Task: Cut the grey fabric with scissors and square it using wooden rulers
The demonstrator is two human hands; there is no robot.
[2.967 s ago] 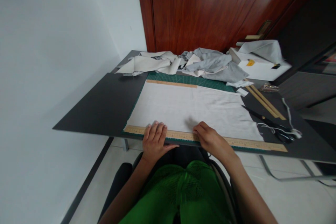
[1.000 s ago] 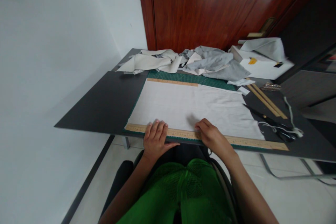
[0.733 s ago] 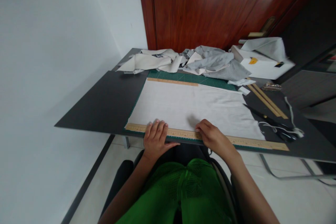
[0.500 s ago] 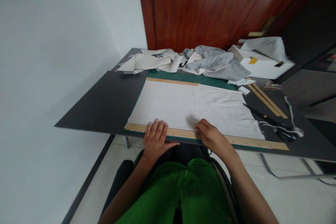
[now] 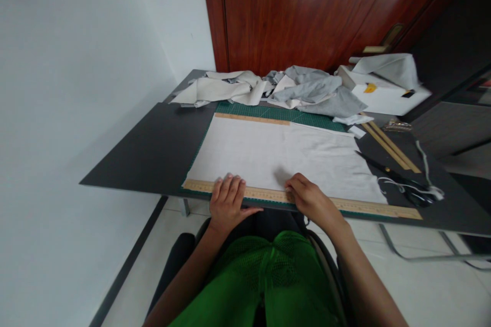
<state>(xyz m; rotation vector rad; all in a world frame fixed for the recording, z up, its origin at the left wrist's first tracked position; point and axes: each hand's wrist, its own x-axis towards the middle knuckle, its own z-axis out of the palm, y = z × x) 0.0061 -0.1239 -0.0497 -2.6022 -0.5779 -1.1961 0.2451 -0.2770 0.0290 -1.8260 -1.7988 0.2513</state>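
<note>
A sheet of white fabric (image 5: 253, 148) lies spread over a green cutting mat (image 5: 284, 111). Along its near edge runs a long wooden ruler (image 5: 264, 194). My left hand (image 5: 227, 199) rests flat on this ruler, fingers stretched forward and thumb out to the side over the table edge. To its right, my right hand (image 5: 307, 195) is closed in a pinch at the ruler's fabric-side edge. Whatever sits between those fingertips is too small and hidden to name. At the fabric's far edge lies another wooden ruler (image 5: 251, 119).
Crumpled grey and cream cloth (image 5: 307, 89) lies at the back of the dark table (image 5: 141, 148). A white box (image 5: 383, 94) stands back right. On the right are two wooden strips (image 5: 391, 145), black scissors (image 5: 387, 169) and a white cord (image 5: 424, 163). A wall rises at left.
</note>
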